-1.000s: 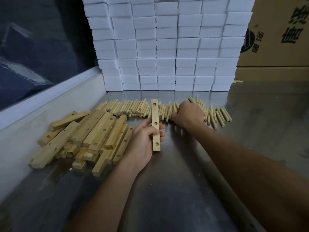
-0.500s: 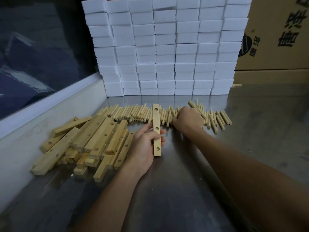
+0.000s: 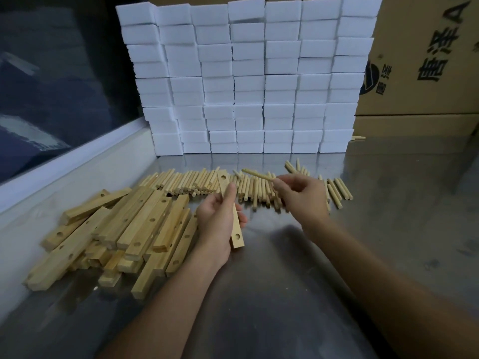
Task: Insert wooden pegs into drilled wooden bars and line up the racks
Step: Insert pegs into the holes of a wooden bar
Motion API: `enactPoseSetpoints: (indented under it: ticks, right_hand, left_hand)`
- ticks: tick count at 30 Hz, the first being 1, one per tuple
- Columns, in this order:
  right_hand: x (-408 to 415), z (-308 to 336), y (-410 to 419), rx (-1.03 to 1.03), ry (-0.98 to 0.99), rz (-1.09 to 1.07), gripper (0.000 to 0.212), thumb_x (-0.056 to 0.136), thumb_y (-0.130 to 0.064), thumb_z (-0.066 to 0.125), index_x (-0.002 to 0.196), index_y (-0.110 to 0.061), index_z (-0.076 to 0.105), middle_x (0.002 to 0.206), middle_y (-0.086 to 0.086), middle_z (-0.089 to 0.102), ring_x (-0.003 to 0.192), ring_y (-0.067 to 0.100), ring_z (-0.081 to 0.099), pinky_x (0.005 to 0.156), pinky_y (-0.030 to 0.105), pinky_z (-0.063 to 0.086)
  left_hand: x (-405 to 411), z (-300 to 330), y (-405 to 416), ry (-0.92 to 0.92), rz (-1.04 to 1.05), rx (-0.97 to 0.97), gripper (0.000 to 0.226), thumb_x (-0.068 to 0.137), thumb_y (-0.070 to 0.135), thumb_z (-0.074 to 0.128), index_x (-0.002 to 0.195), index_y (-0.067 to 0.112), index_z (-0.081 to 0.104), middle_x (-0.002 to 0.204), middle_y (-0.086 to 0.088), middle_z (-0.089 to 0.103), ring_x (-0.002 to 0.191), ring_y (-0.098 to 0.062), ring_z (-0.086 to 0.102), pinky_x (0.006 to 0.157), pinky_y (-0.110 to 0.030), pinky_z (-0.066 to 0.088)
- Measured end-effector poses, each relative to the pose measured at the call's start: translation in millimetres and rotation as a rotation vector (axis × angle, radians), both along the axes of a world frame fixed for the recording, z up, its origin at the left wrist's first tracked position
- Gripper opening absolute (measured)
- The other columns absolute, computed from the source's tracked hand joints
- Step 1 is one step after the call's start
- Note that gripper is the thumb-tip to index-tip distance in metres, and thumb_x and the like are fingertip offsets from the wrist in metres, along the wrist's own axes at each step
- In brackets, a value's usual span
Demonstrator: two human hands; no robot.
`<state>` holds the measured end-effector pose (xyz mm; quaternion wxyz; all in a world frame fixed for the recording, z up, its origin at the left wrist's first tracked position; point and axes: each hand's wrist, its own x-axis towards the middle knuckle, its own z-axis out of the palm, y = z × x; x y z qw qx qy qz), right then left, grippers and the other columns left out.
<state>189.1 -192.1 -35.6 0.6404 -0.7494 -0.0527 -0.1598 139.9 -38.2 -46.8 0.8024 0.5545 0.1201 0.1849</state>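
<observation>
Head view: the left hand (image 3: 217, 221) grips a drilled bar (image 3: 231, 211) around its middle, thumb laid along the face, holding it lengthwise over the steel table (image 3: 272, 294); one hole shows near the bar's far end and another near its close end. The right hand (image 3: 302, 195) pinches a peg (image 3: 258, 174) at one end between thumb and fingers, the peg pointing left and a little up, its free tip near the bar's far end but apart from it. Below and behind both hands lies a row of loose pegs (image 3: 197, 181) spread across the table, running from the left pile to past the right hand. Left of the held bar sits a heap of bars (image 3: 124, 226), stacked crosswise, several showing drilled holes. A wall of white blocks (image 3: 248, 79) stands at the back of the table, with cardboard boxes (image 3: 425, 60) to its right and a dark window (image 3: 51, 81) to the left.
</observation>
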Motion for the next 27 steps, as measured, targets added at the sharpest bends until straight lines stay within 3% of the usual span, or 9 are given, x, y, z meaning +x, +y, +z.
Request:
enactPoseSetpoints:
  ticks: [4, 7, 9, 11, 14, 17, 20, 27]
  right_hand:
    - [-7, -3, -8, 0.336, 0.191, 0.135, 0.014, 0.087, -0.016, 0.076, 0.099, -0.01, 0.074, 0.078, -0.002, 0.071, 0.067, 0.007, 0.062, 0.066, 0.024, 0.051]
    - [-14, 1, -11, 0.475, 0.255, 0.32, 0.009, 0.091, -0.012, 0.069, 0.096, -0.005, 0.073, 0.081, 0.006, 0.071, 0.067, 0.01, 0.063, 0.07, 0.025, 0.056]
    - [-20, 4, -10, 0.511, 0.267, 0.381, 0.014, 0.093, -0.007, 0.065, 0.085, -0.008, 0.076, 0.088, 0.014, 0.072, 0.074, 0.015, 0.066, 0.074, 0.025, 0.058]
    - [-23, 7, -9, 0.53, 0.258, 0.405, 0.014, 0.092, -0.003, 0.063, 0.087, -0.005, 0.076, 0.091, 0.018, 0.071, 0.075, 0.017, 0.066, 0.07, 0.025, 0.057]
    - [-27, 9, -4, 0.49, 0.205, 0.394, 0.016, 0.091, 0.0, 0.063, 0.105, 0.004, 0.07, 0.092, 0.017, 0.074, 0.073, 0.018, 0.068, 0.069, 0.024, 0.057]
    - [-31, 8, 1, 0.376, 0.127, 0.356, 0.016, 0.09, 0.0, 0.065, 0.104, -0.001, 0.073, 0.091, 0.015, 0.076, 0.073, 0.017, 0.068, 0.074, 0.027, 0.057]
    - [-34, 9, 4, 0.329, 0.096, 0.316, 0.014, 0.09, -0.001, 0.067, 0.102, -0.002, 0.073, 0.089, 0.014, 0.077, 0.071, 0.017, 0.068, 0.073, 0.028, 0.056]
    - [-36, 11, 4, 0.329, 0.005, 0.286, 0.016, 0.089, 0.005, 0.065, 0.102, 0.003, 0.073, 0.085, 0.016, 0.075, 0.066, 0.012, 0.068, 0.06, 0.017, 0.052]
  left_hand:
    - [6, 3, 5, -0.014, -0.06, 0.007, 0.02, 0.096, 0.028, 0.064, 0.088, 0.01, 0.063, 0.06, -0.004, 0.06, 0.039, -0.018, 0.052, 0.037, -0.024, 0.04]
    - [6, 4, 8, -0.02, -0.075, 0.013, 0.028, 0.098, 0.038, 0.058, 0.096, 0.012, 0.065, 0.058, -0.002, 0.056, 0.038, -0.018, 0.047, 0.035, -0.023, 0.034]
    - [5, 5, 13, -0.028, -0.044, 0.075, 0.033, 0.096, 0.046, 0.057, 0.092, 0.015, 0.068, 0.057, -0.002, 0.054, 0.038, -0.018, 0.046, 0.035, -0.023, 0.033]
    - [4, 6, 20, -0.057, -0.014, 0.147, 0.034, 0.096, 0.046, 0.058, 0.087, 0.016, 0.069, 0.057, -0.002, 0.055, 0.038, -0.019, 0.047, 0.035, -0.024, 0.035]
    - [2, 5, 29, -0.12, 0.034, 0.255, 0.027, 0.097, 0.037, 0.06, 0.086, 0.014, 0.069, 0.059, 0.0, 0.06, 0.039, -0.018, 0.05, 0.037, -0.025, 0.04]
    - [1, 8, 33, -0.179, 0.037, 0.343, 0.012, 0.098, 0.027, 0.06, 0.1, 0.025, 0.073, 0.07, 0.0, 0.066, 0.043, -0.018, 0.055, 0.039, -0.026, 0.044]
    - [1, 10, 31, -0.186, 0.003, 0.358, 0.024, 0.097, 0.023, 0.062, 0.12, 0.021, 0.069, 0.072, 0.001, 0.065, 0.049, -0.018, 0.057, 0.04, -0.026, 0.044]
    - [0, 7, 27, -0.207, -0.032, 0.41, 0.025, 0.095, 0.026, 0.064, 0.118, 0.017, 0.07, 0.071, 0.007, 0.065, 0.052, -0.016, 0.054, 0.043, -0.026, 0.043]
